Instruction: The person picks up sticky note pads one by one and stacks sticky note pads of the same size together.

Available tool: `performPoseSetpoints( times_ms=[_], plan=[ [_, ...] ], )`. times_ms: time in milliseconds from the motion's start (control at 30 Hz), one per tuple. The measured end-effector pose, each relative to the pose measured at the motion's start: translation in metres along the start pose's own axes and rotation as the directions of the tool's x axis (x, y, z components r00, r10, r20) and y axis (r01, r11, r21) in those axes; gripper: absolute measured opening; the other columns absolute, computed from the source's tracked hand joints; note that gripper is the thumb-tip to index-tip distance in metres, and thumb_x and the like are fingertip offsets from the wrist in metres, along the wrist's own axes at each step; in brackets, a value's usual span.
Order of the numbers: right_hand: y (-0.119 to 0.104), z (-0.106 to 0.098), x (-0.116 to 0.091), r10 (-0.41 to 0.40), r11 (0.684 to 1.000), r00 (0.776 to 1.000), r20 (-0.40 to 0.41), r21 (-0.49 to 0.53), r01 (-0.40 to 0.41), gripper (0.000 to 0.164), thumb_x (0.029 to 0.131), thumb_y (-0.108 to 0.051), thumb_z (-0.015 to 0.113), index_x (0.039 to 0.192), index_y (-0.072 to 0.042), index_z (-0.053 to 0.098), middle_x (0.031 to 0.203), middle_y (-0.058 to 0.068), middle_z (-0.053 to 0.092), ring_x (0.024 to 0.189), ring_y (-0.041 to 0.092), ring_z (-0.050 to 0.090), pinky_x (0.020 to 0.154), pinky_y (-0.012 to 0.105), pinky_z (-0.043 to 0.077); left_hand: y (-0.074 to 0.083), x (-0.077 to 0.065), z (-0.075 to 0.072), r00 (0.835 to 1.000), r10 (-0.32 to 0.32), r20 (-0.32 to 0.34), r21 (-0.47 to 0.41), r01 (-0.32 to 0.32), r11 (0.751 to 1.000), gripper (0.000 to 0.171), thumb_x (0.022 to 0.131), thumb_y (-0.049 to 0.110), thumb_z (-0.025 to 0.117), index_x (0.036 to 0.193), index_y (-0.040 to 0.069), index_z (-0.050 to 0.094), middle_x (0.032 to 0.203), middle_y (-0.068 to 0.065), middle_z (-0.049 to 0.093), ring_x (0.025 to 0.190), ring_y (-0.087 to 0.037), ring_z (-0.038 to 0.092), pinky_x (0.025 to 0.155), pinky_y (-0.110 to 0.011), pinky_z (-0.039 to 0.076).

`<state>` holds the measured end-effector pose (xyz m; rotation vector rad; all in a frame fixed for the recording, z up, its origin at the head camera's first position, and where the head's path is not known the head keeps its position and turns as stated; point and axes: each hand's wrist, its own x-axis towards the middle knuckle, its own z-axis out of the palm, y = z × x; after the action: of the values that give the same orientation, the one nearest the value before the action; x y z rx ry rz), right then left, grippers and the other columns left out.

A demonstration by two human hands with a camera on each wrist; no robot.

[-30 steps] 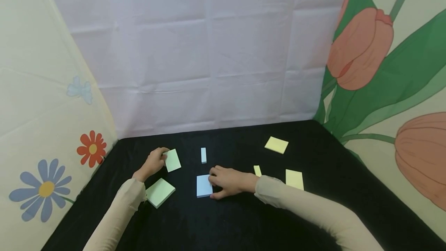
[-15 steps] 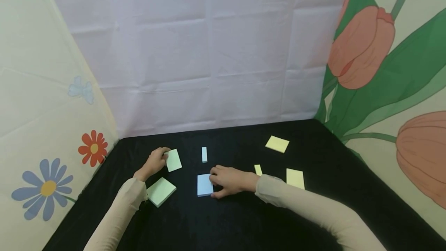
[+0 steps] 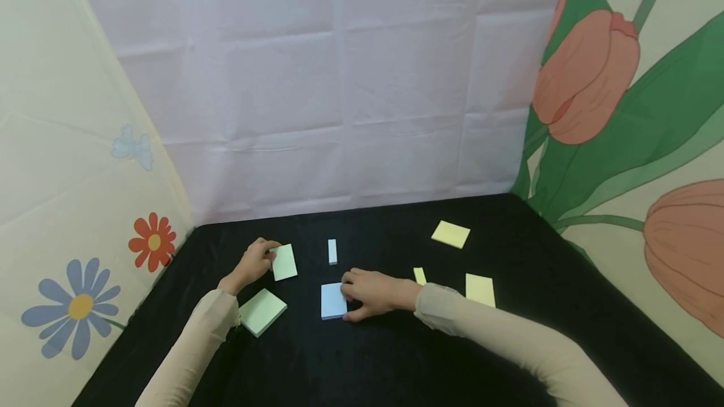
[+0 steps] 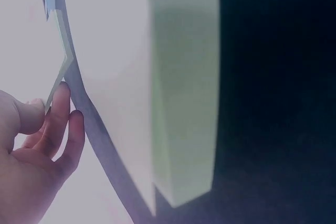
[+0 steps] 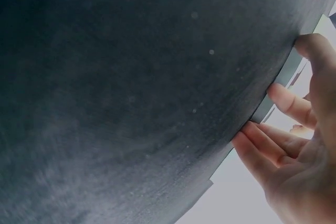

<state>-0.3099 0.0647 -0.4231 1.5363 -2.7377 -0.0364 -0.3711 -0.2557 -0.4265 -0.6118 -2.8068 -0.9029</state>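
Left hand (image 3: 251, 264) pinches the thinner green sticky pad (image 3: 285, 262) by its left edge, thumb against fingers, just beyond the thicker green pad (image 3: 263, 311) on the black table (image 3: 351, 363); can't tell if it's lifted. Right hand (image 3: 370, 291) grips the square blue pad (image 3: 332, 301) at its right side, fingers bent, pad at mid-table, nearer the person than the narrow blue pad (image 3: 332, 252). Right of that: narrow yellow pad (image 3: 419, 276), two bigger yellow ones (image 3: 450, 234).
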Motion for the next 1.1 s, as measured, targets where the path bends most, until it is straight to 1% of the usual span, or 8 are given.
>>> performPoseSetpoints(
  times_ms=[133, 200, 367, 533, 633, 767, 900, 1100],
  plan=[
    [0.0, 0.001, 0.0, 0.0, 1.0, 1.0, -0.009, 0.014, 0.0, 0.031, 0.092, -0.052, 0.064, 0.089, -0.023, 0.056, 0.122, 0.001, 0.056, 0.098, 0.009, 0.048, 0.078, 0.022, 0.044, 0.003, 0.0, 0.002, 1.0, -0.005, 0.011, -0.018, 0.005, 1.0, 0.029, 0.096, -0.01, 0.046, 0.121, -0.013, 0.06, 0.1, -0.02, 0.052, 0.073, -0.022, 0.051, 0.06, -0.031, 0.051],
    [0.0, 0.001, -0.001, -0.003, 1.0, 1.0, -0.016, 0.023, 0.003, 0.031, 0.092, -0.052, 0.065, 0.088, -0.023, 0.056, 0.121, 0.001, 0.057, 0.098, 0.009, 0.049, 0.078, 0.022, 0.044, 0.005, 0.0, 0.003, 1.0, -0.02, 0.011, -0.015, 0.02, 1.0, 0.028, 0.096, -0.009, 0.047, 0.121, -0.012, 0.061, 0.101, -0.02, 0.052, 0.075, -0.022, 0.051, 0.061, -0.031, 0.05],
    [-0.001, 0.0, -0.001, -0.014, 1.0, 0.999, -0.032, 0.028, 0.014, 0.031, 0.092, -0.052, 0.065, 0.087, -0.022, 0.056, 0.119, 0.001, 0.058, 0.097, 0.009, 0.049, 0.078, 0.022, 0.044, 0.009, 0.001, 0.004, 1.0, -0.013, 0.019, -0.006, 0.013, 1.0, 0.028, 0.097, -0.01, 0.047, 0.121, -0.012, 0.061, 0.101, -0.019, 0.052, 0.079, -0.024, 0.051, 0.061, -0.032, 0.05],
    [0.0, 0.0, -0.001, -0.013, 1.0, 0.999, -0.037, 0.027, 0.014, 0.031, 0.092, -0.052, 0.065, 0.087, -0.022, 0.056, 0.118, 0.001, 0.057, 0.096, 0.009, 0.049, 0.078, 0.022, 0.044, 0.011, 0.003, 0.003, 1.0, 0.002, 0.027, -0.017, -0.001, 1.0, 0.028, 0.097, -0.009, 0.047, 0.121, -0.013, 0.061, 0.1, -0.019, 0.052, 0.076, -0.023, 0.051, 0.061, -0.031, 0.051],
    [0.001, -0.001, -0.001, -0.014, 0.999, 0.999, -0.036, 0.028, 0.015, 0.031, 0.092, -0.052, 0.065, 0.087, -0.022, 0.056, 0.118, 0.0, 0.058, 0.096, 0.009, 0.049, 0.078, 0.022, 0.044, 0.011, 0.004, 0.003, 1.0, -0.011, 0.03, -0.024, 0.012, 1.0, 0.029, 0.097, -0.009, 0.048, 0.122, -0.012, 0.061, 0.101, -0.019, 0.052, 0.074, -0.021, 0.051, 0.061, -0.031, 0.051],
    [0.001, -0.001, -0.001, -0.018, 0.999, 0.999, -0.038, 0.026, 0.019, 0.032, 0.092, -0.052, 0.065, 0.086, -0.022, 0.056, 0.118, 0.001, 0.058, 0.096, 0.009, 0.049, 0.078, 0.022, 0.045, 0.011, 0.003, 0.002, 0.999, -0.017, 0.035, -0.032, 0.018, 0.999, 0.029, 0.096, -0.01, 0.048, 0.122, -0.013, 0.06, 0.102, -0.021, 0.052, 0.073, -0.022, 0.052, 0.06, -0.031, 0.051],
    [0.002, 0.0, 0.0, -0.024, 0.999, 0.999, -0.039, 0.02, 0.025, 0.032, 0.092, -0.052, 0.065, 0.085, -0.022, 0.055, 0.118, 0.0, 0.058, 0.096, 0.008, 0.049, 0.078, 0.022, 0.044, 0.01, 0.003, 0.001, 1.0, -0.018, 0.021, -0.034, 0.019, 0.999, 0.028, 0.094, -0.011, 0.049, 0.12, -0.013, 0.061, 0.1, -0.02, 0.053, 0.075, -0.023, 0.052, 0.061, -0.031, 0.051],
    [0.003, 0.0, 0.001, -0.03, 0.999, 0.999, -0.037, 0.01, 0.031, 0.033, 0.092, -0.052, 0.064, 0.084, -0.022, 0.055, 0.116, 0.0, 0.059, 0.094, 0.008, 0.049, 0.076, 0.021, 0.044, 0.011, 0.005, 0.002, 1.0, 0.002, 0.014, -0.05, -0.001, 0.999, 0.028, 0.093, -0.012, 0.049, 0.118, -0.013, 0.063, 0.098, -0.018, 0.054, 0.075, -0.022, 0.052, 0.06, -0.031, 0.051]
  ],
)
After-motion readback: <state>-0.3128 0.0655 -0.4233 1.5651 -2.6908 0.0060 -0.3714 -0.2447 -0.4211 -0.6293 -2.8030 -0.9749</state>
